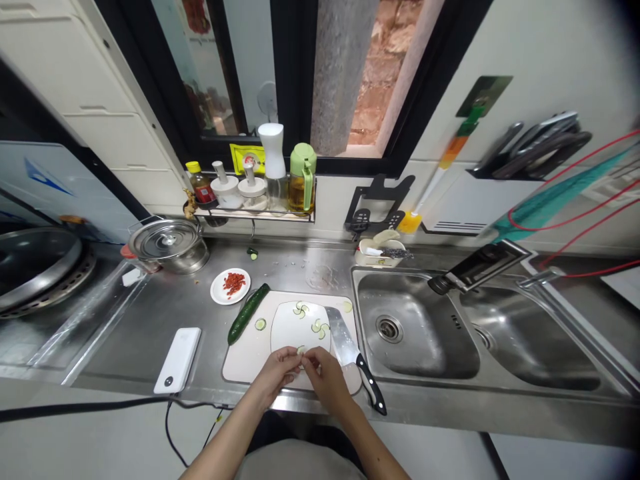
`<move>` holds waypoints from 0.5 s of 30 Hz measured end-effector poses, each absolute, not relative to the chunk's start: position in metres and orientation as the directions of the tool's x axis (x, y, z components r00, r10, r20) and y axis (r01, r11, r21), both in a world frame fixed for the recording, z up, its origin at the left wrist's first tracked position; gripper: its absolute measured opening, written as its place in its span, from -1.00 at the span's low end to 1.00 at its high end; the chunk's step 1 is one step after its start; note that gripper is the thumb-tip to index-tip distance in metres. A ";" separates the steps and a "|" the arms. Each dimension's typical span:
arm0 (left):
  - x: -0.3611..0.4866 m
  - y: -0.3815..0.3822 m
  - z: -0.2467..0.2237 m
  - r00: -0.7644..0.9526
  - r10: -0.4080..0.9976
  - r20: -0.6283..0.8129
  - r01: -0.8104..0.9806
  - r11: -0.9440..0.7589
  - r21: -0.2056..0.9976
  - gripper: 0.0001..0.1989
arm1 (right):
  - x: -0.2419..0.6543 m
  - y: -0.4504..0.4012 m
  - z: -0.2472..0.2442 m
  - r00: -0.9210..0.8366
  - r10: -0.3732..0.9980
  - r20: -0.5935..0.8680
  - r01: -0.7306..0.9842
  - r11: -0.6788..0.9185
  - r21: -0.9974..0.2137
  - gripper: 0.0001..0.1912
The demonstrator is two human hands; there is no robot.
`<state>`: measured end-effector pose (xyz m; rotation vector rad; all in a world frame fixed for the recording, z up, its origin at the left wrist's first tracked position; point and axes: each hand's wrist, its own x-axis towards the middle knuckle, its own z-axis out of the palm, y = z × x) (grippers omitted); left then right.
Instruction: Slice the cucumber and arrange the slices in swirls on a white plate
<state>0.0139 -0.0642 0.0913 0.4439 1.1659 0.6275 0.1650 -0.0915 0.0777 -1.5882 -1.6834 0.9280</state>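
Note:
My left hand (280, 368) and my right hand (325, 377) meet over the near edge of a white plate (290, 331), fingers pinched together. A small pale green cucumber slice (301, 349) shows at their fingertips, partly hidden. On the plate lie two clusters of thin curved cucumber pieces, one farther back (301, 309) and one to the right (321, 328). The plate rests on a pale cutting board (240, 363). A whole-looking cucumber (249, 313) and a loose round slice lie left of the plate. To its right is a kitchen knife (345, 340), handle toward me.
A small plate of chopped red pieces (220, 288) stands behind left, near a lidded pot (170, 243). A white power bank (178, 360) lies left of the board. The double sink (417, 327) is at the right. Condiment bottles (303, 177) line the shelf below the window.

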 end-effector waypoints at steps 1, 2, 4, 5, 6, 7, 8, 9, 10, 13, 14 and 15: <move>0.014 -0.063 0.089 0.248 0.661 -0.708 -0.207 0.751 0.627 -0.59 | 0.165 -0.091 0.076 -0.066 0.997 -0.037 0.543 0.005 -0.840 -0.82; 0.013 -0.063 0.086 0.243 0.659 -0.711 -0.193 0.752 0.631 -0.60 | 0.166 -0.090 0.075 -0.067 0.996 -0.057 0.536 -0.012 -0.844 -0.81; 0.012 -0.060 0.079 0.251 0.661 -0.708 -0.177 0.750 0.638 -0.61 | 0.167 -0.088 0.071 -0.081 0.992 -0.098 0.527 -0.041 -0.849 -0.80; 0.012 -0.059 0.075 0.264 0.661 -0.703 -0.172 0.749 0.640 -0.61 | 0.168 -0.086 0.069 -0.093 0.989 -0.116 0.525 -0.050 -0.850 -0.80; 0.011 -0.058 0.071 0.280 0.660 -0.697 -0.171 0.749 0.641 -0.61 | 0.169 -0.085 0.067 -0.106 0.986 -0.130 0.524 -0.056 -0.850 -0.80; 0.010 -0.056 0.067 0.294 0.661 -0.690 -0.171 0.747 0.642 -0.60 | 0.170 -0.084 0.064 -0.119 0.983 -0.142 0.525 -0.059 -0.849 -0.80; 0.010 -0.055 0.064 0.303 0.665 -0.683 -0.170 0.743 0.647 -0.60 | 0.171 -0.082 0.062 -0.126 0.981 -0.150 0.530 -0.061 -0.846 -0.80; 0.010 -0.053 0.061 0.305 0.671 -0.675 -0.163 0.736 0.658 -0.61 | 0.171 -0.081 0.060 -0.126 0.979 -0.158 0.537 -0.067 -0.841 -0.80; 0.010 -0.051 0.058 0.302 0.683 -0.665 -0.149 0.723 0.674 -0.63 | 0.172 -0.080 0.057 -0.121 0.979 -0.167 0.545 -0.075 -0.835 -0.81; 0.010 -0.046 0.051 0.293 0.730 -0.617 -0.077 0.661 0.746 -0.70 | 0.173 -0.076 0.052 -0.094 0.974 -0.205 0.578 -0.114 -0.808 -0.82; 0.011 -0.044 0.049 0.296 0.748 -0.594 -0.049 0.633 0.772 -0.71 | 0.173 -0.075 0.051 -0.088 0.972 -0.218 0.591 -0.125 -0.796 -0.82; 0.011 -0.042 0.046 0.301 0.768 -0.566 -0.026 0.600 0.800 -0.72 | 0.173 -0.074 0.050 -0.085 0.969 -0.232 0.605 -0.135 -0.784 -0.83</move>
